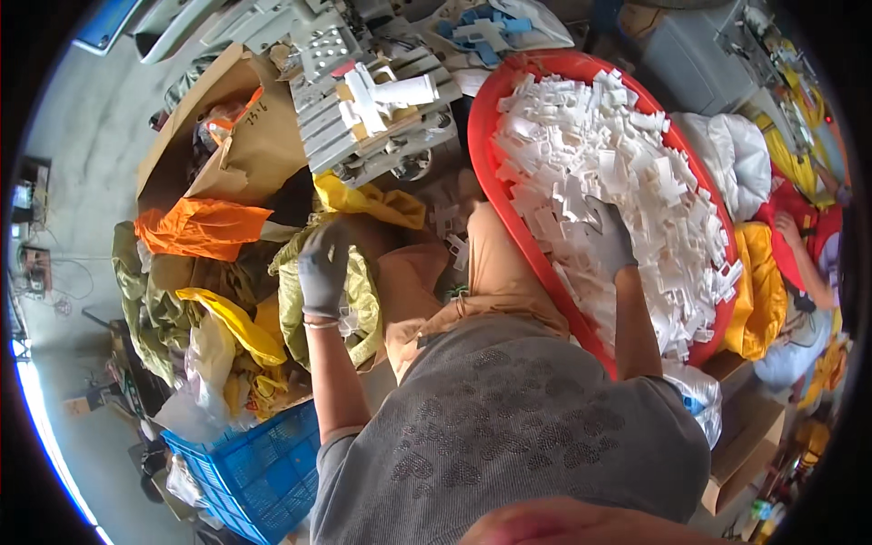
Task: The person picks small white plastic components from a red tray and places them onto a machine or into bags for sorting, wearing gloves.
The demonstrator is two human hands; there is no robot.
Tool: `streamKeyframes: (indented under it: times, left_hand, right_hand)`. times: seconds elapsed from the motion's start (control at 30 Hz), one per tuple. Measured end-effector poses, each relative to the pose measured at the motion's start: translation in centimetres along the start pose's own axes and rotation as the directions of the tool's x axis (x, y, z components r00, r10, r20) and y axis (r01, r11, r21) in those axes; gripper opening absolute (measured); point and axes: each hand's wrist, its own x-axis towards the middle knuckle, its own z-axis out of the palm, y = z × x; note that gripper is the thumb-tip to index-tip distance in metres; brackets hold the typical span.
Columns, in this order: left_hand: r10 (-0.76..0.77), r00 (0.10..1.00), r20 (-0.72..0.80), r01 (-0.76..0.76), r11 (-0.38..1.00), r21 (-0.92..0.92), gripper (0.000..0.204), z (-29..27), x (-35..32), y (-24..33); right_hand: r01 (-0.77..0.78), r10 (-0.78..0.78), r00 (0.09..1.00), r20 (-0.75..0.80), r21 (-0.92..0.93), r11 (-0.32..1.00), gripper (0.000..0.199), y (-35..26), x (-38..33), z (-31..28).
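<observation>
white parts [672,254] fill the red tub [484,118], likely for easy reach; i cannot tell if right hand [610,238] or left hand [323,271] grips anything.

You've got a big open cardboard box [263,150]; everything's placed off that. Orange bag [202,229]: up against its near edge. Olive sack [139,304]: nearer you than the box, leftish. Yellow bag [234,325]: nearer you too. Blue crate [250,472]: well apart from the box, your side. Blue pieces [516,27]: right of it, farther off from you. White sack [738,150], amber sack [756,291] and a co-worker's forearm [815,270]: all far right of the box.
</observation>
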Motion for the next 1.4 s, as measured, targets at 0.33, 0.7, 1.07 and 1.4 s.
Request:
streamKeyframes:
  times: [0.33, 0.7, 1.07, 1.4]
  left_hand:
    - [0.19, 0.972, -0.14, -0.175, 0.978, 0.112, 0.033, -1.4, 11.1, 2.9]
    - [0.079, 0.979, 0.186, -0.028, 0.965, -0.261, 0.04, -0.2, 17.4, 1.1]
    - [0.067, 0.974, -0.217, -0.084, 0.994, -0.069, 0.039, -2.2, 8.2, 1.5]
    - [-0.513, 0.806, -0.294, 0.522, 0.851, -0.056, 0.04, -5.2, -11.7, -4.5]
  right_hand:
    - [-0.466, 0.265, 0.884, 0.385, 0.696, 0.546, 0.052, 1.9, -1.4, 3.3]
    - [-0.44, 0.102, 0.892, 0.44, 0.797, 0.413, 0.048, -2.2, -0.1, 1.3]
    - [0.408, -0.434, 0.9, -0.041, 0.43, 0.806, 0.043, -17.3, 14.1, 2.7]
    - [0.725, -0.677, 0.672, 0.3, -0.079, 0.685, 0.044, -23.8, 20.4, 7.4]
